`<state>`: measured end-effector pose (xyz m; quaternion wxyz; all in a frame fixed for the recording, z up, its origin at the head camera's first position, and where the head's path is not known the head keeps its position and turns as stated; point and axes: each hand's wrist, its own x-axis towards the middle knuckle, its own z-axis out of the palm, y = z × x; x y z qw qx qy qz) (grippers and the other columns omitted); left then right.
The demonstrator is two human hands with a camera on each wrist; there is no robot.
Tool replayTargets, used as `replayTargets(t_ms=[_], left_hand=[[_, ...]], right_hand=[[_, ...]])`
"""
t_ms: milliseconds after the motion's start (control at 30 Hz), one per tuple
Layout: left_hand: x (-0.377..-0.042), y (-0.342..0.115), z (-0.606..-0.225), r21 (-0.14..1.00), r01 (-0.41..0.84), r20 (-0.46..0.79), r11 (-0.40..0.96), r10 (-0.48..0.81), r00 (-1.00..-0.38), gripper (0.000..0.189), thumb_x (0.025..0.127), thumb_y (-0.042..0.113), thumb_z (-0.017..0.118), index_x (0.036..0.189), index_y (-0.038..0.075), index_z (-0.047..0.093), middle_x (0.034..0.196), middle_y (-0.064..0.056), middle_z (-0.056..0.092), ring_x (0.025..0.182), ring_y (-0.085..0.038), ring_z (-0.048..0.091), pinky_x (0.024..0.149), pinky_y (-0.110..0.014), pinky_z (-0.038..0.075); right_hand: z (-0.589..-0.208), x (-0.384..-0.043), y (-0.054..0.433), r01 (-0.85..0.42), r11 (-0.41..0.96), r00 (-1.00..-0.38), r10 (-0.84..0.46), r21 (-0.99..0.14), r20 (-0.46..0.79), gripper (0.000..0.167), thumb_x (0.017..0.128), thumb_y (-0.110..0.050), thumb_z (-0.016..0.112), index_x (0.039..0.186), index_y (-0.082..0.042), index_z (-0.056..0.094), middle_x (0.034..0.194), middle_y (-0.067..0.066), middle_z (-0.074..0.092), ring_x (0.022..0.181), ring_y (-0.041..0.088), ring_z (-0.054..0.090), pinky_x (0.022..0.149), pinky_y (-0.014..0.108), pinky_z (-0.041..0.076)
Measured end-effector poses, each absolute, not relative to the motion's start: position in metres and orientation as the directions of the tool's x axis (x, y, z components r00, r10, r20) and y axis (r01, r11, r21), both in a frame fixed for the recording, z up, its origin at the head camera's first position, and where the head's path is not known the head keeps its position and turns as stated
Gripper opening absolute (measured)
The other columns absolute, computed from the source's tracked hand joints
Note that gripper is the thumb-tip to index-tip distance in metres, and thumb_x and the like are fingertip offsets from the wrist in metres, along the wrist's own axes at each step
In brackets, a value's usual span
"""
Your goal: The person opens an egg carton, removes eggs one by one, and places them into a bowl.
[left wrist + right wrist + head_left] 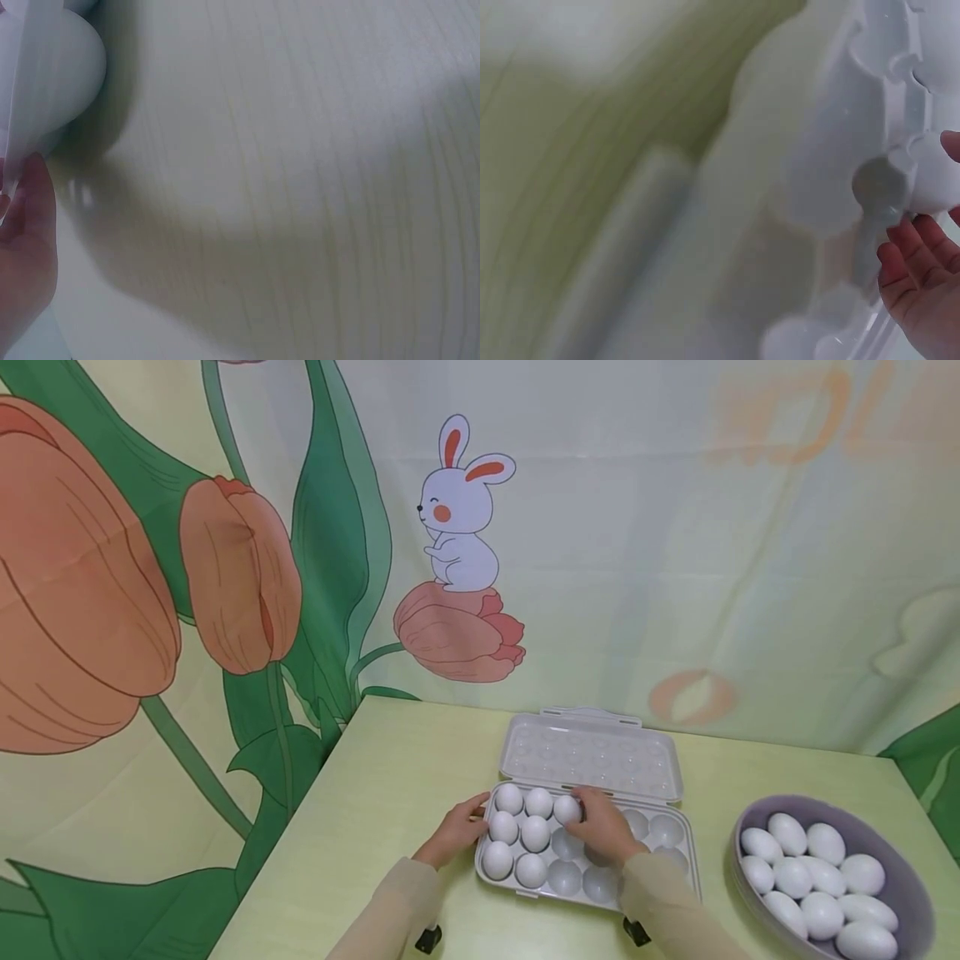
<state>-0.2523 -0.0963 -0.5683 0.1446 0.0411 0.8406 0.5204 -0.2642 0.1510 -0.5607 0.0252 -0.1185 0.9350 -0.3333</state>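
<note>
A plastic egg tray [565, 878] lies on the table with its lid folded back behind it. White eggs [536, 833] fill its two left columns, and one more egg [567, 810] sits in the back row, third from the left. My right hand [606, 828] holds that egg by its right side, fingertips around it; in the right wrist view the fingers [922, 251] are right at the egg [933, 180]. My left hand [459, 831] grips the tray's left edge. In the left wrist view its thumb and fingers lie on either side of the rim.
A large grey-purple bowl [911, 877] with many white eggs stands on the table [390, 777] to the right of the tray. The clear-dimpled lid [588, 756] lies behind the tray. A printed cloth with tulips and a rabbit [461, 552] hangs behind the table.
</note>
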Motion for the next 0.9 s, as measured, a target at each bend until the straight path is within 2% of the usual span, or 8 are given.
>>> replayTargets(t_ms=[233,700,900], left_hand=[[-0.252,-0.096,-0.569,0.884,-0.085,-0.203,0.459,0.214,-0.956,0.054,0.081,0.0,0.048,0.133,0.0,0.035,0.108,-0.022,0.055,0.089,-0.023,0.054,0.065,-0.027,0.048],[-0.253,-0.097,-0.57,0.883,-0.081,-0.203,0.463,0.221,-0.954,0.054,0.081,0.001,0.048,0.134,0.0,0.035,0.109,-0.022,0.054,0.091,-0.024,0.054,0.067,-0.028,0.048],[-0.252,-0.096,-0.57,0.892,-0.083,-0.193,0.444,0.209,-0.959,0.055,0.079,0.0,0.048,0.133,0.0,0.036,0.108,-0.022,0.054,0.09,-0.023,0.055,0.067,-0.028,0.048]], right_hand=[[-0.571,-0.263,0.146,-0.162,0.789,-0.984,-0.172,-0.593,0.041,0.051,0.068,-0.025,0.068,0.113,-0.005,0.055,0.11,0.016,0.052,0.096,0.03,0.054,0.079,0.044,0.044],[-0.575,-0.264,0.145,-0.166,0.78,-0.986,-0.146,-0.603,0.082,0.048,0.068,-0.025,0.069,0.11,-0.006,0.057,0.106,0.015,0.053,0.092,0.03,0.055,0.076,0.042,0.045],[-0.574,-0.263,0.145,-0.115,0.747,-0.992,-0.123,-0.655,0.034,0.05,0.069,-0.026,0.07,0.112,-0.006,0.057,0.107,0.015,0.052,0.093,0.029,0.055,0.08,0.042,0.044]])
